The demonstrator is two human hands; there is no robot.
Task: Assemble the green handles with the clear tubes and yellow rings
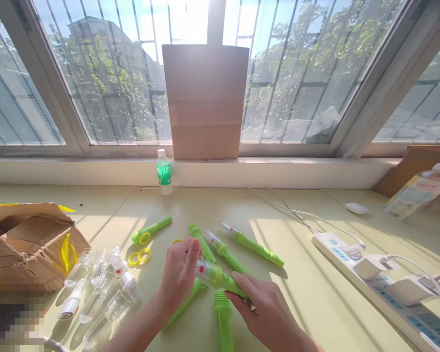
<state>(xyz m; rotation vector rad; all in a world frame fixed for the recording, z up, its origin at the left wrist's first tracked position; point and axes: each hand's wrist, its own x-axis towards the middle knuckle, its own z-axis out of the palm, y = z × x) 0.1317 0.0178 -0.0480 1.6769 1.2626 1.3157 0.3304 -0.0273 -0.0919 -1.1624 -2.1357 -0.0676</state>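
Note:
Between my two hands is a green plastic stick with a clear cap (222, 278), a yellow ring at the joint and something red inside. My left hand (181, 274) is closed around its clear end, thumb raised on top. Lower down, my right hand (262, 303) grips the green handle. Two similar capped sticks, a near one (225, 252) and a far one (254, 244), lie behind. Uncapped green handles lie about: one at the left (154, 230), one in front (223, 318), others partly hidden under the held stick. Yellow rings (138, 256) are on the table to the left.
Clear plastic caps (106, 313) and white cylindrical parts (71, 299) lie at the left beside an open cardboard box (33, 244). A bottle (164, 173) stands near the sill. A power strip (346, 264) with plugs and cables runs along the right.

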